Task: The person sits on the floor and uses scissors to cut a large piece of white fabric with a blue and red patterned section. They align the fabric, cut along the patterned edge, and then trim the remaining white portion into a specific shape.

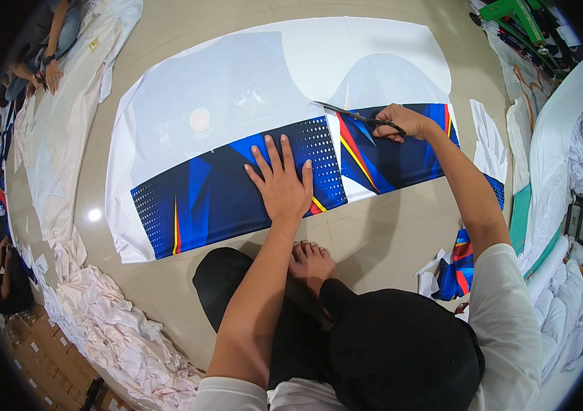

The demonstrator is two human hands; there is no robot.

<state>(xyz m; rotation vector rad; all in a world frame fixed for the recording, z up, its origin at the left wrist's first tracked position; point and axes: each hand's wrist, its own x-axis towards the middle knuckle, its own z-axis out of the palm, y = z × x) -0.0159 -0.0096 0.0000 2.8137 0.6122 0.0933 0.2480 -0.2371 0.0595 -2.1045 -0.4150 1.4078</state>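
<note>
A wide piece of printed fabric [226, 195] lies on the floor before me, folded so that its dark blue side with red, yellow and white-dotted patterns shows along the near part. Its pale reverse [223, 82] forms the far part. My left hand [284, 185] rests flat on the blue print, fingers spread. In my right hand [401, 123] is a pair of dark scissors [356, 115], the fingers wrapped round the handles. The blades point left, at the white strip between two printed panels. Whether they have fabric between them I cannot make out.
Crumpled white cloth [117, 329] runs along the left. Right of my arm lie a white scrap [486, 140] and a blue-red fabric bundle [457, 270]. White rolls [568, 301] and a green metal frame [514, 20] stand farther right. A co-worker's hand [52, 75] touches cloth at upper left.
</note>
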